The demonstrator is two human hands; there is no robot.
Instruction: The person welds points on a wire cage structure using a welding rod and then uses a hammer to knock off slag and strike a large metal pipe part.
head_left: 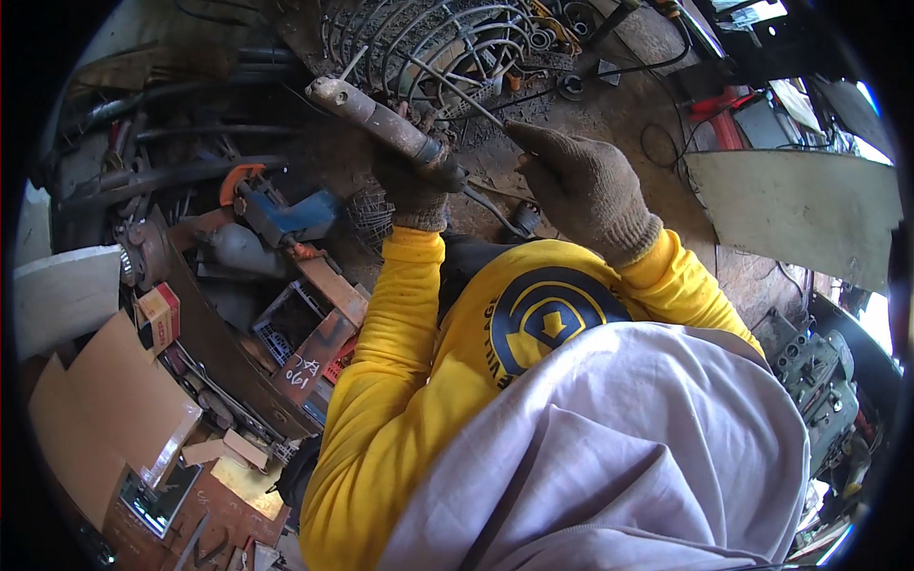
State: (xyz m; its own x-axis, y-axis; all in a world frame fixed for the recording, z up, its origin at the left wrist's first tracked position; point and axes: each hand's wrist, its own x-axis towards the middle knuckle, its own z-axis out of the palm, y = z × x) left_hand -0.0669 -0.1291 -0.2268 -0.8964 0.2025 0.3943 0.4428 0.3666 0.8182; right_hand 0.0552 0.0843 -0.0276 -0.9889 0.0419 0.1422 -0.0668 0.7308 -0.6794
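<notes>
My left hand (411, 187), in a dirty brown knit glove, is wrapped round a worn, tan-grey welding electrode holder (376, 119). The holder points up and left, and a short thin rod stub (353, 63) sticks out near its tip. A grey cable (492, 211) runs from its back end toward a dark round piece (524, 218). Right of it, my right hand (588, 190), gloved alike, is closed on the near end of a thin metal rod (459, 92). This rod slants up and left past the holder, over curved metal bars.
Curved metal bars (428, 29) form a cage-like frame ahead. At left are a blue and orange tool (290, 214), a wooden box (314, 357) and cardboard (109, 409). A pale panel (795, 209) stands at right, above a grey-green machine (819, 381). Loose cables cross the floor.
</notes>
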